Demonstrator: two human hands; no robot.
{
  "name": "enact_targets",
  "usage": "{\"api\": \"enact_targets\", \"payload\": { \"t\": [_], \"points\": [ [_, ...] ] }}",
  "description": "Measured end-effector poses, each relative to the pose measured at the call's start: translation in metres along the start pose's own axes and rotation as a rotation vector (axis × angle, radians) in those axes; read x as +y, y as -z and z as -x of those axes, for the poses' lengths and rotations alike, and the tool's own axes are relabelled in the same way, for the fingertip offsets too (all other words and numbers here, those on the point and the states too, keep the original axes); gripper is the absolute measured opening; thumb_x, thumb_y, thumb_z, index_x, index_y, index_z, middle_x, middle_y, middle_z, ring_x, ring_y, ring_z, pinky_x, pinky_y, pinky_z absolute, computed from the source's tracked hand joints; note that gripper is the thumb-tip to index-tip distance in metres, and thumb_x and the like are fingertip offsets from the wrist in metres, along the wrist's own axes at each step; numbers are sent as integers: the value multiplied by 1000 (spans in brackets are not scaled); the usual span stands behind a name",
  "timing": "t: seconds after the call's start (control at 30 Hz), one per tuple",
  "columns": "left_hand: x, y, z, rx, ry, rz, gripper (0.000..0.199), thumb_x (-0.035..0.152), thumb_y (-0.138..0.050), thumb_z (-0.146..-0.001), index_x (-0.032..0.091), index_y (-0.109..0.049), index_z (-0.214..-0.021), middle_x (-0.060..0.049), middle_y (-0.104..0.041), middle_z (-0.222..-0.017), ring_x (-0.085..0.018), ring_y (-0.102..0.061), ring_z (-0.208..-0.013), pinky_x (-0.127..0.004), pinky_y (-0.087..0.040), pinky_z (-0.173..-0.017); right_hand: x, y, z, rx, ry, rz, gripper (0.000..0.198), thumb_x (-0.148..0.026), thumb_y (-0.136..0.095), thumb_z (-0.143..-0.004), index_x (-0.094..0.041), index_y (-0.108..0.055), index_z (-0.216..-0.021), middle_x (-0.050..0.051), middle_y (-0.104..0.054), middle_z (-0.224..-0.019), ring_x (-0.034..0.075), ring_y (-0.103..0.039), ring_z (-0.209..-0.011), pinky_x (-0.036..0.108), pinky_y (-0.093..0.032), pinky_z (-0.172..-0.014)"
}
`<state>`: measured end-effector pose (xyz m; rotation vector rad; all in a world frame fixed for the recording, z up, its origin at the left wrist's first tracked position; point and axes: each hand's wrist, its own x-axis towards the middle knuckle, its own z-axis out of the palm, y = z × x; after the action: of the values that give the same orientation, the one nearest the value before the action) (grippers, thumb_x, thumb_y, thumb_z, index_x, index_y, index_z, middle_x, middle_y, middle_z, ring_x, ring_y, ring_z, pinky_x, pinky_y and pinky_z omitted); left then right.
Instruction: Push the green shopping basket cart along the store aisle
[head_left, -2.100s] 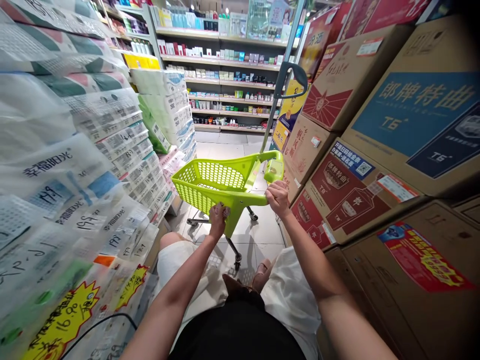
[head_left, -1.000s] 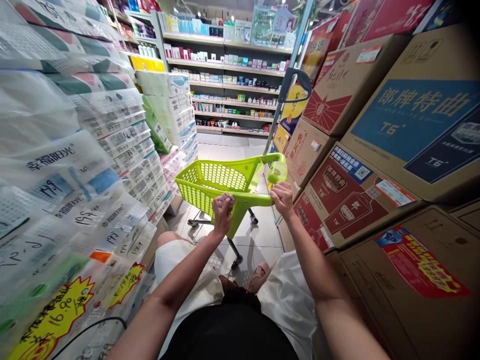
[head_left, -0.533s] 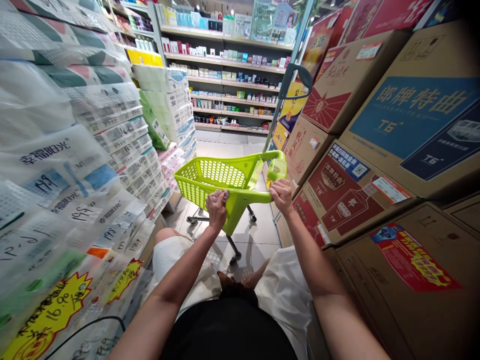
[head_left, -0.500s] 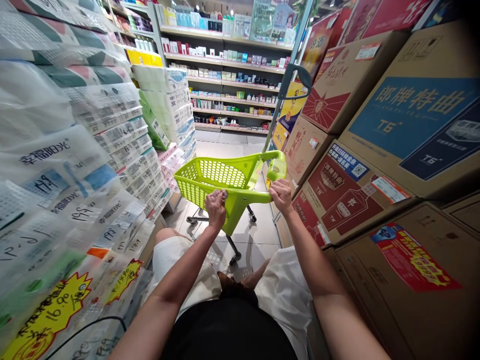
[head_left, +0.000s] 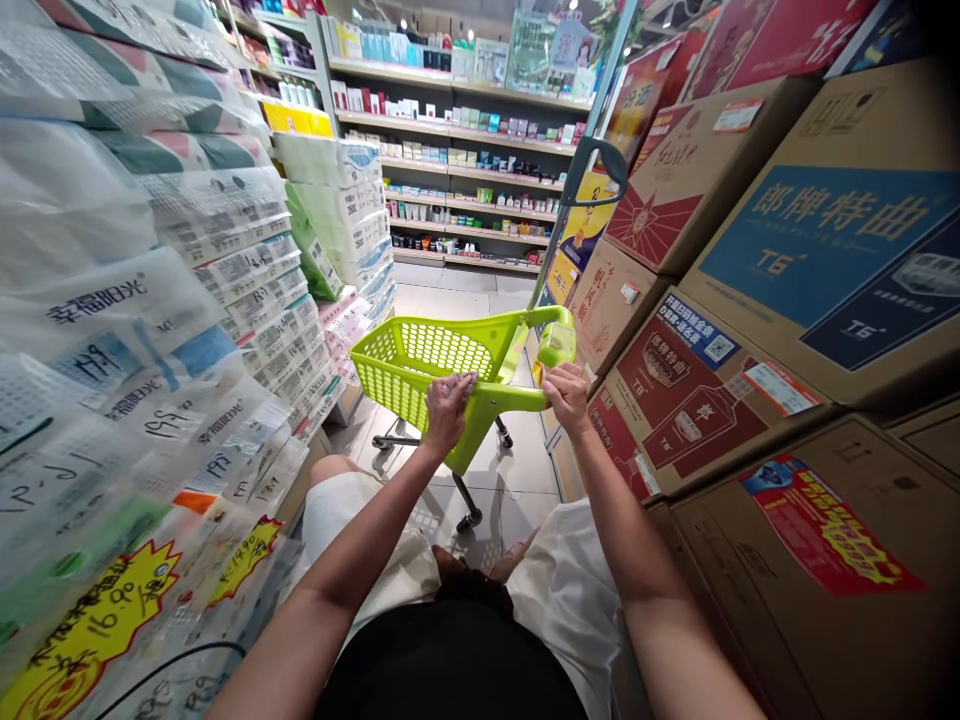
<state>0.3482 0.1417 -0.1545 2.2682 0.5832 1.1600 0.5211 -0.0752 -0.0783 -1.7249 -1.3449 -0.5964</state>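
Note:
A lime-green shopping cart (head_left: 480, 430) with a perforated basket stands in front of my knees, turned sideways. Bent over the basket's near rim are the fingers of my left hand (head_left: 448, 412), closed on its edge. My right hand (head_left: 568, 396) is wrapped round the near end of the cart's handle, beside a green and yellow boxy piece (head_left: 556, 342) at that corner. Inside the basket, the visible part shows only green mesh. Dark legs with casters (head_left: 469, 520) rest on the tiled floor.
Plastic-wrapped paper packs (head_left: 225, 210) with price tags are stacked close on my left. Cardboard cartons (head_left: 825, 240) rise close on my right. A dark upright handle (head_left: 596, 172) leans by the cartons. Shelves of small boxes (head_left: 465, 135) cross the far end beyond the tiled floor (head_left: 442, 290).
My left hand has slid a little to the right along the basket rim, and its fingers now reach over the edge. My right hand keeps its hold; the cart has hardly moved.

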Motion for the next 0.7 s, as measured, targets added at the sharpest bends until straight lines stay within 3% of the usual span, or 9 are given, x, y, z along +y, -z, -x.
{"api": "enact_targets", "payload": {
  "t": [0.17, 0.33, 0.43, 0.53, 0.6, 0.7],
  "points": [
    [-4, 2, -13, 28, 207, -137, 47, 9, -51, -86, 28, -79, -120, -16, -54, -114, -34, -49, -105, -53, -45, -97, 5, 8, -1, -55, 12, -6, 42, -30, -46, -95, -24, -42, -54, 3, -54, -63, 21, -49, -72, 41, -39, -80],
    [2, -5, -5, -69, 46, -58, 53, 9, -53, -85, 33, -74, -127, -14, -56, -116, -34, -48, -104, -53, -45, -94, -3, 22, -5, -149, 40, 176, 31, -24, -46, -95, -23, -56, -65, 3, -67, -77, 21, -56, -81, 43, -36, -91],
    [1, -7, -4, -36, 140, -77, 53, 8, -50, -85, 31, -75, -127, -16, -55, -116, -35, -48, -102, -53, -46, -90, -29, 14, -4, -95, -11, 381, 15, -23, -54, -92, -21, -65, -82, 9, -72, -101, 24, -58, -89, 46, -31, -99],
    [-3, -7, -7, -24, 179, -111, 49, 9, -50, -84, 26, -76, -121, -17, -53, -117, -35, -49, -104, -53, -46, -92, -52, -9, 1, -84, -86, 429, 18, -26, -54, -94, -20, -66, -82, 11, -70, -89, 25, -57, -83, 45, -32, -92],
    [-6, -6, -9, -53, 97, -118, 49, 9, -50, -84, 25, -75, -123, -16, -53, -120, -35, -51, -106, -53, -47, -95, -57, -23, 5, -41, -109, 444, 24, -29, -53, -95, -20, -65, -76, 10, -68, -78, 26, -56, -81, 44, -32, -87],
    [-14, 0, -12, -84, 13, -144, 49, 9, -50, -85, 27, -75, -124, -15, -53, -131, -35, -52, -113, -52, -46, -97, -50, -32, 9, 39, -36, 476, 25, -27, -54, -93, -22, -63, -71, 9, -65, -69, 25, -53, -77, 42, -32, -82]
  ]
}}
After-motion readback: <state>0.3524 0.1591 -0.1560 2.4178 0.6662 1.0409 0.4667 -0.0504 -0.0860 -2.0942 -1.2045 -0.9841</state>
